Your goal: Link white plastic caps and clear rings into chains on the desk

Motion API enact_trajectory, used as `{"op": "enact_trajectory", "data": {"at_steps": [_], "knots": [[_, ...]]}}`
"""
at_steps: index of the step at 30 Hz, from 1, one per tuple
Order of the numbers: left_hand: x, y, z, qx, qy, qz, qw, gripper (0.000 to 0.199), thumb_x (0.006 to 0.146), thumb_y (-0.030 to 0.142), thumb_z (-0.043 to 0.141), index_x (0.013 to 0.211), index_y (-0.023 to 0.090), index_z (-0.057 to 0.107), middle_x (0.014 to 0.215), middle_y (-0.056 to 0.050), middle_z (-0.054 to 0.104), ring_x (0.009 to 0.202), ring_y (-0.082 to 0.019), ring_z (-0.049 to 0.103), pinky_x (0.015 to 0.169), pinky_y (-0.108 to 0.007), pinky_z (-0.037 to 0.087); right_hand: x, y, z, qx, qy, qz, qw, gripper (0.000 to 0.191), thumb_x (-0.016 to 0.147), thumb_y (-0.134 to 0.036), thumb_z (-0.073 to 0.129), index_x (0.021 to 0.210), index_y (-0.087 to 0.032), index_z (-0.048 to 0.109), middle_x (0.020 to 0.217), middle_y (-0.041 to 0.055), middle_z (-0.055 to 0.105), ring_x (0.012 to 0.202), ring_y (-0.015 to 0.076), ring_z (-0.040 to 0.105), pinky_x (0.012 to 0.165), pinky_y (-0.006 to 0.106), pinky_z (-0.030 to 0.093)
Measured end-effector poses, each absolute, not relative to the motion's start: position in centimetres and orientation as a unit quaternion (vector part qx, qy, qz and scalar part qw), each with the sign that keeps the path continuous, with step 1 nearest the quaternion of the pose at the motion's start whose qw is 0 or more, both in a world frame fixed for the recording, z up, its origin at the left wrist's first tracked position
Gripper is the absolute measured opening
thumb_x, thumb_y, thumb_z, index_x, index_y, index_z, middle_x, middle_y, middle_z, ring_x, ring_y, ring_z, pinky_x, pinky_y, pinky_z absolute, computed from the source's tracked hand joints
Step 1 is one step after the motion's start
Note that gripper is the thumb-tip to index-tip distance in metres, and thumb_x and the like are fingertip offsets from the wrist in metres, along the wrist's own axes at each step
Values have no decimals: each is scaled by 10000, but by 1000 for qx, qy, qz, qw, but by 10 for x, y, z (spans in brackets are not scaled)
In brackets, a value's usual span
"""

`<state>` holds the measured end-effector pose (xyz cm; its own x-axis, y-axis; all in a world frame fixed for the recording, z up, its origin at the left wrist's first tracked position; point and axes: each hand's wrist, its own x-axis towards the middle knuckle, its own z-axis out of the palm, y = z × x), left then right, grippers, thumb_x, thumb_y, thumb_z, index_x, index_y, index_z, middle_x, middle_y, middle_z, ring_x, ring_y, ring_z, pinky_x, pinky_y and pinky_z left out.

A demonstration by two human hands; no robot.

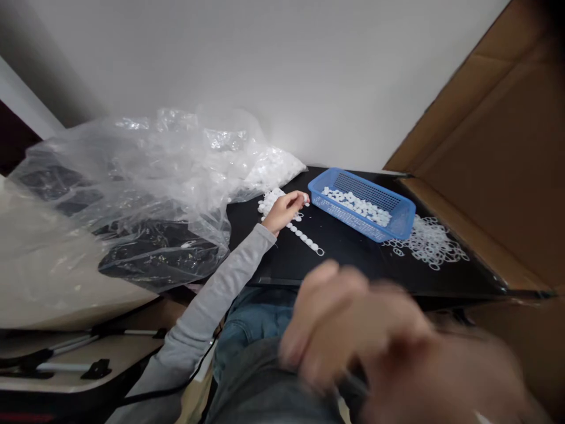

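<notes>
My left hand [285, 212] reaches over the black table [348, 259], its fingers pinched on a small white piece [306, 201] near the left end of the blue basket [366, 229]. Under and beside it lies a pile of white discs [269, 201]. A row of white discs [304, 238] runs toward the table's front edge, with a ring [320, 252] at its near end. My right hand [353, 324] is large and blurred close to the camera, its fingers curled; whether it holds anything cannot be made out. White pieces [359, 206] lie inside the basket.
Clear plastic bags [168, 176], one with white pieces inside, spread over the left side. A heap of white rings [432, 241] lies right of the basket. Cardboard [494, 147] stands along the right, and a grey wall [286, 70] rises behind the table.
</notes>
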<state>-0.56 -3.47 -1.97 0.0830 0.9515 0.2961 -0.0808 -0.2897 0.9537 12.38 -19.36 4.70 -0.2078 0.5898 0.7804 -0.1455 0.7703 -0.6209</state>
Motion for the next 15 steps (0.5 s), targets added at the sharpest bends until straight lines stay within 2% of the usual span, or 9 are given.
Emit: {"op": "enact_trajectory", "data": {"at_steps": [1,2,3,5,7,9,12,15], "knots": [[-5,-37,-19,521,369,565,523,215,939,233,508,808,123,638,812,-25,631,727,-90,547,747,-226,423,124,-181,49,-142,-680,307,651,242,880,-372,438,1037,-506,565,808,-65,661,699,196,665,629,414,597],[-5,-39,-18,470,357,563,579,237,956,242,485,824,116,637,783,-23,610,690,-77,531,717,-219,420,124,-168,49,-135,-602,324,717,214,911,-352,402,1024,-414,574,834,-27,648,711,189,657,671,414,590],[-4,-42,-18,427,345,555,625,256,965,261,478,834,108,636,748,-19,585,657,-66,516,687,-211,416,125,-155,46,-129,-562,349,739,175,921,-367,416,966,-336,583,850,1,622,728,177,647,682,393,580],[-4,-48,-18,390,323,526,683,267,951,310,525,837,94,633,687,-1,531,606,-48,490,643,-194,412,129,-127,36,-137,-521,395,744,257,923,-469,438,826,-258,550,707,1,510,609,140,565,521,291,499],[-5,-54,-19,395,306,499,708,236,898,322,620,871,89,639,681,10,516,595,-40,497,644,-189,434,133,-100,23,-171,-499,432,732,345,905,-539,483,749,-231,475,652,-33,413,471,80,430,389,209,339],[-7,-58,-18,413,288,502,703,221,848,292,687,934,90,658,729,5,544,598,-34,513,668,-195,466,136,-76,13,-202,-495,424,731,360,876,-516,577,732,-227,419,638,-54,399,441,54,399,366,181,283],[-9,-59,-17,443,275,524,674,259,827,324,705,944,92,693,761,-1,560,565,-25,500,647,-202,487,141,-47,8,-218,-531,426,700,372,835,-497,663,761,-239,405,612,-66,480,470,64,490,410,181,373],[-10,-56,-18,450,309,541,640,291,815,387,706,921,117,722,780,-13,586,651,-56,563,714,-230,531,145,-27,8,-231,-574,456,639,404,784,-512,719,784,-244,417,640,-52,591,509,79,572,475,201,459]]}}
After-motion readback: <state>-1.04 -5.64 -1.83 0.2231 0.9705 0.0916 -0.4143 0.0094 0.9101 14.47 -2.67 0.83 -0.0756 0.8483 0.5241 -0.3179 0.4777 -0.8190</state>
